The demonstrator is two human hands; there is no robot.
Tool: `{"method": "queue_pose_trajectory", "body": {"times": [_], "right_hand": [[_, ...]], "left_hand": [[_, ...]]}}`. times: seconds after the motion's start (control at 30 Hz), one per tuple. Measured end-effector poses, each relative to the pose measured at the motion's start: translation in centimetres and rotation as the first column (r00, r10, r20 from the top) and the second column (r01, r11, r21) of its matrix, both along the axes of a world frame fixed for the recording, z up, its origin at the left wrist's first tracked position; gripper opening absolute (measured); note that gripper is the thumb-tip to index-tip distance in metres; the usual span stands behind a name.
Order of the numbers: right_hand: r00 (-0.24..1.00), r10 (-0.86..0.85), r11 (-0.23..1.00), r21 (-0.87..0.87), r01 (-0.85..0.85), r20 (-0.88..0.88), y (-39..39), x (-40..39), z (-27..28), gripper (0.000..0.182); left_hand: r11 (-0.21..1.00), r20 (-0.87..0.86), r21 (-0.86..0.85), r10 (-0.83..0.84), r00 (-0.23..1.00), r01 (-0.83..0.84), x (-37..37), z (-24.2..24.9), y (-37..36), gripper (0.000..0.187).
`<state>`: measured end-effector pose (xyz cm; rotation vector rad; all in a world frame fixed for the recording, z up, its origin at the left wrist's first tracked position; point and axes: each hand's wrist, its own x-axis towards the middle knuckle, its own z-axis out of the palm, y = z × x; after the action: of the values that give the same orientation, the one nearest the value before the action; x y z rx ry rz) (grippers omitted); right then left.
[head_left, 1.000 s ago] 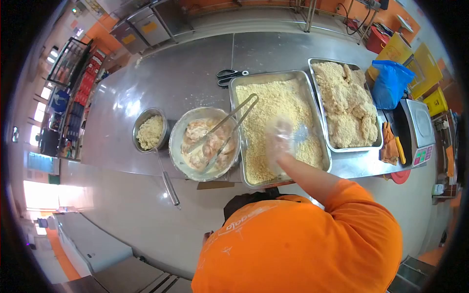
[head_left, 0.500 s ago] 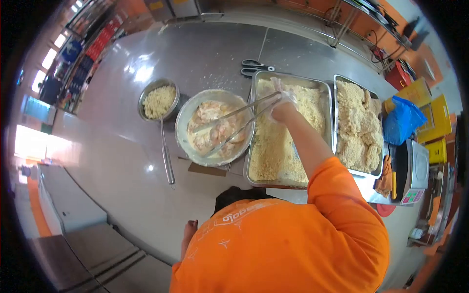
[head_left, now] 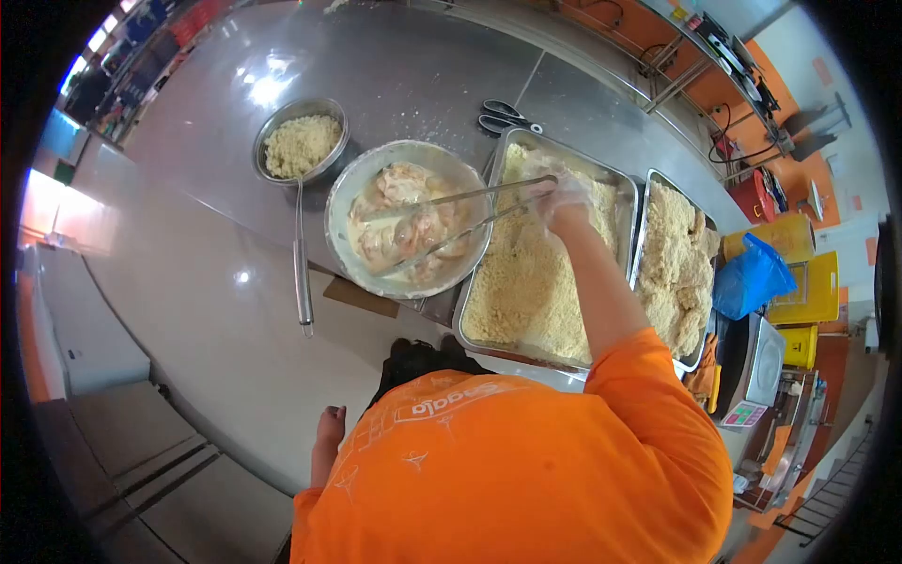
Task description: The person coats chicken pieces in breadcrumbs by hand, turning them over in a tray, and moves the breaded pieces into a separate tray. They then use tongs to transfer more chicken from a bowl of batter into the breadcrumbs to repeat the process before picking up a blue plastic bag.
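The person's right hand [head_left: 570, 199], in a clear plastic glove, is over the far part of a metal tray [head_left: 631, 211] of yellow crumbs [head_left: 526, 291], at the bent end of a pair of metal tongs [head_left: 470, 195]. The glove is a little blurred, so whether its fingers are clamped on the bend cannot be told. The tongs reach leftward from the hand, across the tray's edge and into a white bowl [head_left: 413, 150], their two arms apart and their tips down among pale pieces of meat [head_left: 404, 183] in a milky coating. The left hand [head_left: 331, 425] hangs low beside the person's orange shirt [head_left: 526, 451], well apart from the table [head_left: 404, 85]; its fingers look curled, but whether they hold anything cannot be told. The bowl stands just left of the crumb tray, and to its left is a round metal pan [head_left: 303, 273] holding more crumbs [head_left: 303, 146], its long handle jutting past the table's near edge. Right of the crumb tray is a second tray [head_left: 645, 218], heaped with crumb-covered pieces [head_left: 672, 263]. Black-handled scissors [head_left: 526, 123] lie by the crumb tray's far left corner. Beyond the second tray, on the right, are a blue bag [head_left: 754, 277] and a scale [head_left: 766, 357].
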<state>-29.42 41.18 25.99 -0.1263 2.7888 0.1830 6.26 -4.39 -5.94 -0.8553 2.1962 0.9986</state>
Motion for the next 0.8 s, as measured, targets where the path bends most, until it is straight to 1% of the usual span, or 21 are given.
{"method": "queue_pose_trajectory", "body": {"times": [0.03, 0.07, 0.1, 0.13, 0.17, 0.23, 0.27, 0.33, 0.4, 0.43, 0.47, 0.5, 0.53, 0.57, 0.63, 0.67, 0.7, 0.73, 0.77, 0.8], "right_hand": [[0.997, -0.081, 0.997, -0.014, 0.081, 0.015, -0.5, -0.3, -0.4, 0.03], [0.986, -0.164, 0.986, -0.028, 0.164, 0.027, -0.9, -0.7, -0.7, 0.032], [1.0, -0.011, 0.998, 0.06, 0.013, -0.024, -0.8, -0.8, -1.9, 0.036], [0.987, 0.142, 0.978, 0.163, -0.128, -0.077, -0.8, -0.9, -3.1, 0.041], [0.996, 0.083, 0.982, 0.171, -0.074, -0.043, -0.5, -1.7, -4.0, 0.042], [0.997, -0.065, 0.982, 0.18, 0.059, 0.028, 0.0, -2.3, -5.6, 0.044], [0.994, -0.101, 0.993, 0.058, 0.099, 0.034, 0.9, -2.5, -7.2, 0.042], [0.987, -0.159, 0.97, -0.179, 0.163, 0.033, 4.7, -3.6, -11.4, 0.039], [0.982, -0.184, 0.9, -0.394, 0.185, 0.042, 8.1, -5.3, -14.7, 0.036], [0.981, -0.194, 0.904, -0.387, 0.185, 0.017, 7.8, -5.6, -11.9, 0.034], [0.979, -0.203, 0.907, -0.379, 0.185, -0.008, 7.3, -5.8, -8.6, 0.032], [0.978, -0.2, 0.935, -0.31, 0.172, -0.061, 6.1, -5.0, -4.7, 0.03], [0.974, -0.195, 0.957, -0.238, 0.164, -0.112, 4.9, -4.2, -0.8, 0.027], [0.973, -0.169, 0.968, -0.211, 0.133, -0.16, 4.5, -4.0, -0.4, 0.026], [0.985, 0.021, 0.995, -0.088, -0.037, -0.173, 4.0, -3.9, -0.8, 0.024], [0.976, 0.184, 0.983, -0.001, -0.185, -0.117, 3.7, -3.8, -2.1, 0.024], [0.94, 0.339, 0.939, 0.075, -0.335, -0.047, 3.3, -3.9, -3.7, 0.023], [0.877, 0.48, 0.867, 0.135, -0.48, 0.031, 3.2, -4.0, -5.5, 0.023], [0.856, 0.511, 0.859, 0.031, -0.51, -0.074, 2.9, -3.3, -7.2, 0.025], [0.894, 0.441, 0.883, -0.139, -0.447, -0.077, 3.3, -3.0, -8.3, 0.027]], "left_hand": [[0.997, 0.01, -0.055, -0.045, 0.999, 0.046, -1.1, 2.5, 0.7, 0.036], [0.989, 0.019, -0.111, -0.093, 0.995, 0.095, -3.6, 8.1, 2.5, 0.036], [0.976, 0.028, -0.164, -0.139, 0.99, 0.142, -5.0, 10.7, 3.5, 0.036], [0.979, 0.031, -0.183, -0.087, 0.996, 0.091, -5.2, 10.2, 3.2, 0.036], [0.987, 0.038, -0.159, -0.013, 0.999, 0.018, -5.8, 11.2, 3.8, 0.037], [0.994, -0.025, -0.109, -0.02, 0.999, 0.017, -5.9, 10.9, 3.6, 0.038], [0.99, 0.013, -0.127, -0.063, 0.998, 0.064, -6.0, 10.7, 3.5, 0.038], [0.98, 0.058, -0.141, -0.132, 0.99, 0.139, -6.6, 9.8, 3.6, 0.039], [0.98, -0.002, -0.15, -0.13, 0.991, 0.129, -8.0, 9.6, 3.2, 0.038], [0.983, -0.021, -0.147, -0.113, 0.993, 0.108, -7.9, 9.7, 3.6, 0.038], [0.994, -0.071, -0.094, -0.055, 0.996, 0.048, -8.5, 11.2, 4.1, 0.035], [0.995, -0.168, -0.095, -0.029, 0.985, 0.013, -8.2, 10.9, 3.9, 0.034], [0.996, -0.158, -0.089, -0.007, 0.987, -0.007, -8.2, 11.5, 4.2, 0.035], [0.996, -0.156, -0.085, 0.007, 0.988, -0.02, -8.5, 12.1, 4.3, 0.036], [0.986, 0.011, -0.138, -0.098, 0.995, 0.099, -7.8, 10.7, 3.4, 0.037], [0.974, 0.098, -0.157, -0.147, 0.984, 0.162, -7.4, 10.4, 3.2, 0.038], [0.974, 0.106, -0.155, -0.147, 0.983, 0.163, -6.9, 10.2, 3.0, 0.038], [0.974, 0.113, -0.158, -0.146, 0.983, 0.163, -6.7, 10.6, 3.1, 0.038], [0.973, 0.119, -0.163, -0.145, 0.982, 0.164, -6.9, 11.3, 3.2, 0.038], [0.976, 0.105, -0.171, -0.117, 0.988, 0.134, -7.3, 12.2, 3.3, 0.038]]}}
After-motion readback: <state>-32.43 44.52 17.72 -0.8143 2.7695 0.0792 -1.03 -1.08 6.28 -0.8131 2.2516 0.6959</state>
